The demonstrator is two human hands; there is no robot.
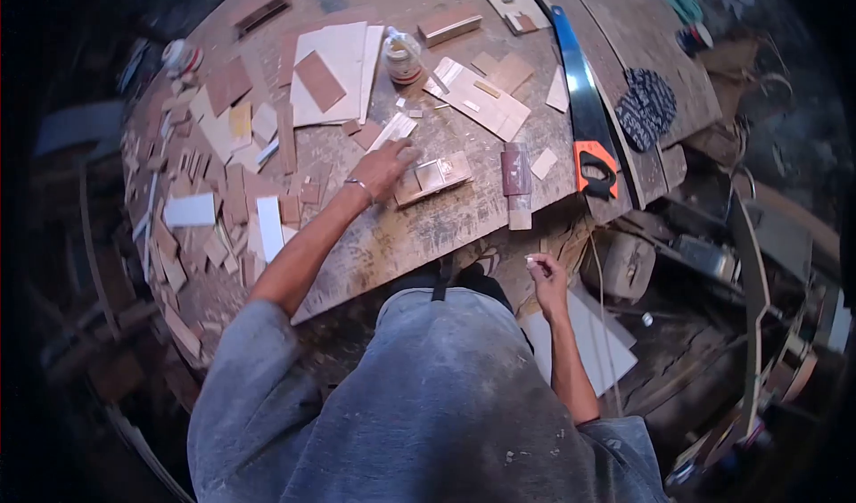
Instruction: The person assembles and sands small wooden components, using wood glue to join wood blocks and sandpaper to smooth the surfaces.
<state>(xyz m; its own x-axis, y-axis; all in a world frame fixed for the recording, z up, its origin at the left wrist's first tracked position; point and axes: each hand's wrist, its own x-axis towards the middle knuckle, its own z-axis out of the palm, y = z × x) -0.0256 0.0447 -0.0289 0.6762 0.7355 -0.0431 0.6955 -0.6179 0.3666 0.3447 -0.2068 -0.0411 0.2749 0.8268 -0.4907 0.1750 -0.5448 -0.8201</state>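
Grey, dust-speckled shirt cloth [428,396] is seen closest to the lens. Beyond it, the right hand [546,276] is held off the front edge of the worn wooden bench [401,235], with its fingers curled in and a small pale bit [530,259] pinched between thumb and forefinger. The left hand [383,169] is laid on the bench with fingers loosely spread and nothing gripped. Its fingertips are placed at the left end of a small flat wooden piece [434,176], which is made up of tan and reddish-brown rectangles and lies aslant near the front edge. Just to the right of this piece a reddish-brown sanding block [515,177] is set, and farther right lies a blue-bladed handsaw with an orange-and-black handle [584,102]. A pale glue jar [403,57] is stood behind the left hand. Thin wood offcuts [223,204] are strewn thickly over the left of the bench.
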